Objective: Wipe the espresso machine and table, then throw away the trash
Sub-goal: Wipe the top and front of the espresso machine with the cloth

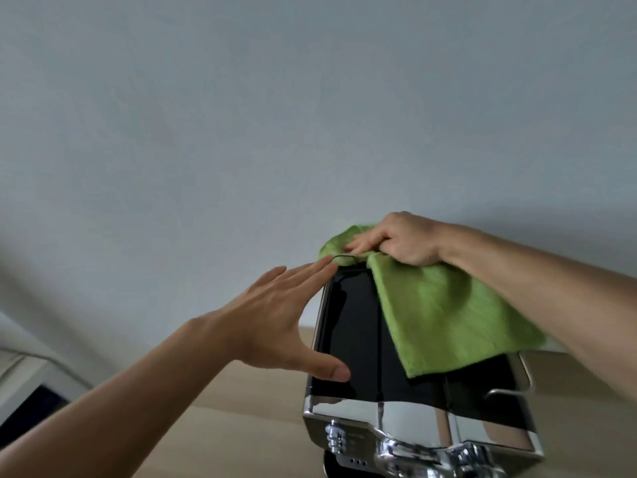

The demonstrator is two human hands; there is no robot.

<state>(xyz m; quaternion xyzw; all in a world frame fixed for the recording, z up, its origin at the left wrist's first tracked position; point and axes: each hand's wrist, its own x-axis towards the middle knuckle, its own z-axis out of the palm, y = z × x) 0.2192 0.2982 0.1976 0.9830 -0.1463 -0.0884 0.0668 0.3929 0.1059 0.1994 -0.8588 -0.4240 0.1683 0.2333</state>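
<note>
The espresso machine [358,343] fills the lower right, with a glossy black top and a chrome front. A green cloth [444,312] lies draped over the right half of its top. My right hand [400,241] grips the cloth at the machine's far edge. My left hand [275,315] is flat and open, its fingers together, pressed against the machine's left side with the thumb on the black top.
The wooden table [220,408] runs under the machine to the left. A plain grey wall [275,115] stands directly behind. A white object with a dark opening [31,395] sits at the lower left edge.
</note>
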